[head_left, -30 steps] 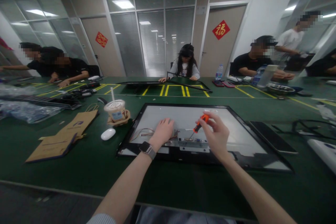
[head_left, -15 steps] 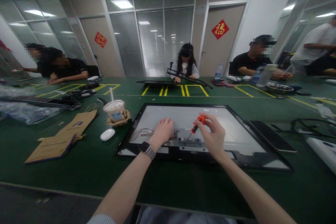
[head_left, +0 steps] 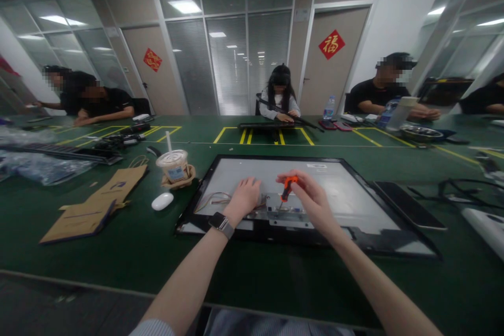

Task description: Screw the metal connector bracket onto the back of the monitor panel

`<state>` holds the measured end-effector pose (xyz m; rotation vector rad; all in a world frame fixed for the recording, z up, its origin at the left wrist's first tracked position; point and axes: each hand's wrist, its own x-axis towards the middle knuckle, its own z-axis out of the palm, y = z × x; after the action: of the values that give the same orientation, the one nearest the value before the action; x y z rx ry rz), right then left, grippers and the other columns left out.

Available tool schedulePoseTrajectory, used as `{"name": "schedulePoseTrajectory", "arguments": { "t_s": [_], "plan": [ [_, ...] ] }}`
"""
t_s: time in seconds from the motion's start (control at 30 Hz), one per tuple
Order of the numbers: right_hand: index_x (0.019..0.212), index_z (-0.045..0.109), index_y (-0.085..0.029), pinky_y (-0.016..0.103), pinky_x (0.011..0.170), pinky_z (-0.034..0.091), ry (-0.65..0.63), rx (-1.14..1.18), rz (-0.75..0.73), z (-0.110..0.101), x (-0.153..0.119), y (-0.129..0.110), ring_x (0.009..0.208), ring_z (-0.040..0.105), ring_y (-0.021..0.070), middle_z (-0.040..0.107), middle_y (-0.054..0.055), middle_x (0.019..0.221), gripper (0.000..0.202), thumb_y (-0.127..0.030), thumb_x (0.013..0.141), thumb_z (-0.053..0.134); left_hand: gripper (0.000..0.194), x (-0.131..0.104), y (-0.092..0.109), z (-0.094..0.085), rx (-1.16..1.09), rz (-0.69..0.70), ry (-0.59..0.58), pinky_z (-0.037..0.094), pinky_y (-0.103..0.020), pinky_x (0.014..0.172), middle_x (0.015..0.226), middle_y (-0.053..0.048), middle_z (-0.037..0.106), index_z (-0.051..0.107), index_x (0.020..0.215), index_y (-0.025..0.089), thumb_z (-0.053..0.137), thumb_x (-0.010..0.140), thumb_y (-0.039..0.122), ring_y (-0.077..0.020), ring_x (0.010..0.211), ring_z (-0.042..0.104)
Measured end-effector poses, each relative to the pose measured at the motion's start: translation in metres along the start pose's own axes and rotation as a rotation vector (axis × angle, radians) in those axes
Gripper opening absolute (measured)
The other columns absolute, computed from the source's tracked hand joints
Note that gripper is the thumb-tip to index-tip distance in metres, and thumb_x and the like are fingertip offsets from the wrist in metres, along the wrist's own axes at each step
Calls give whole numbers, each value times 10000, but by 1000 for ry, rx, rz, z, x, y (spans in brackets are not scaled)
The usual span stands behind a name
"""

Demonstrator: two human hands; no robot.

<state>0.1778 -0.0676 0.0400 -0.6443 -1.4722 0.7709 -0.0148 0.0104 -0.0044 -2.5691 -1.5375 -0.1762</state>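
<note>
A large flat panel (head_left: 338,189) with a black frame and pale grey back lies on the green table. Near its front edge is a small metal plate with a circuit board (head_left: 289,212). My right hand (head_left: 311,197) grips a red and black screwdriver (head_left: 289,188), its tip down at the board. Left of the board, my left hand (head_left: 244,197) rests on the panel with its fingers stretched forward. Thin wires (head_left: 214,199) run along the panel beside that hand, partly hidden under it.
Left of the panel are a drink cup (head_left: 174,168), a white mouse (head_left: 163,201) and a brown paper bag (head_left: 94,205). On the right lie a black phone-like slab (head_left: 407,203) and cables (head_left: 452,186). People sit across the table.
My right hand and the screwdriver have shifted slightly left, and the screwdriver stands more upright. My left hand has hardly moved. Across the table, a person's dark panel has moved right.
</note>
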Motion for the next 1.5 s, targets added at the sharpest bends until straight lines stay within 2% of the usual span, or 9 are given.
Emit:
{"name": "schedulePoseTrajectory", "arguments": {
  "t_s": [0.1, 0.27, 0.5, 0.6, 0.73, 0.9, 1.13, 1.3, 1.5],
  "plan": [
    [959, 729, -260, 330, 773, 562, 29, 59, 54, -2, 2, 2, 945, 682, 215, 689, 41, 999, 184, -434, 900, 723, 344, -1, 0, 0, -11, -12, 16, 454, -382, 1078, 1361, -179, 600, 569, 1317, 129, 420, 1008, 139, -259, 1243, 596],
    [1147, 705, -269, 342, 804, 527, -46, 115, 139, 1, 0, 1, 876, 663, 196, 713, 37, 928, 283, -475, 983, 602, 335, 1, -1, 2, 3, -5, 24, 459, -385, 1072, 1347, -178, 605, 579, 1303, 125, 437, 1000, 137, -260, 1224, 602],
    [895, 714, -239, 325, 801, 509, 10, 55, 96, 6, -1, -1, 904, 634, 206, 674, 31, 915, 252, -487, 923, 677, 317, 1, -2, 6, 14, 20, 60, 483, -390, 1033, 1292, -187, 620, 588, 1272, 124, 456, 984, 128, -260, 1181, 617],
    [1004, 720, -235, 328, 773, 522, 15, -2, 127, 2, 0, -4, 835, 650, 197, 685, 23, 864, 277, -495, 930, 658, 308, 0, -2, 6, 11, 10, 58, 479, -388, 1043, 1309, -187, 616, 588, 1270, 125, 462, 990, 140, -261, 1188, 618],
    [1221, 663, -235, 349, 787, 540, -9, -130, 49, 1, 0, -10, 822, 673, 195, 718, 27, 873, 312, -427, 989, 581, 345, 0, -1, 3, 10, 5, 23, 462, -400, 1074, 1362, -188, 597, 567, 1317, 120, 445, 995, 129, -267, 1234, 600],
    [1033, 648, -246, 328, 692, 550, 38, -116, -36, 3, -1, -12, 746, 663, 176, 715, 29, 881, 197, -393, 1026, 517, 362, 0, -1, 1, 13, 3, 7, 447, -396, 1092, 1409, -186, 570, 551, 1341, 129, 451, 993, 134, -267, 1270, 580],
    [890, 754, -258, 350, 742, 546, 90, -78, -25, -3, 4, -9, 910, 658, 220, 675, 53, 940, 181, -423, 917, 685, 381, -1, -1, 2, -4, -11, 24, 447, -401, 1087, 1403, -183, 577, 534, 1369, 135, 422, 1005, 135, -266, 1245, 595],
    [1076, 724, -266, 366, 789, 556, 70, -55, 40, -6, 4, -8, 879, 683, 206, 730, 45, 958, 221, -428, 972, 615, 383, -1, -2, 1, 0, -5, 16, 447, -398, 1086, 1407, -188, 575, 539, 1366, 134, 431, 999, 132, -268, 1260, 588],
    [1031, 718, -270, 416, 965, 511, 96, -22, 30, -9, 5, -2, 1045, 671, 229, 738, 51, 1064, 210, -432, 987, 592, 396, 0, -3, 2, 8, 11, 2, 445, -400, 1087, 1426, -189, 561, 533, 1375, 133, 432, 993, 116, -264, 1309, 554]
  ]
}}
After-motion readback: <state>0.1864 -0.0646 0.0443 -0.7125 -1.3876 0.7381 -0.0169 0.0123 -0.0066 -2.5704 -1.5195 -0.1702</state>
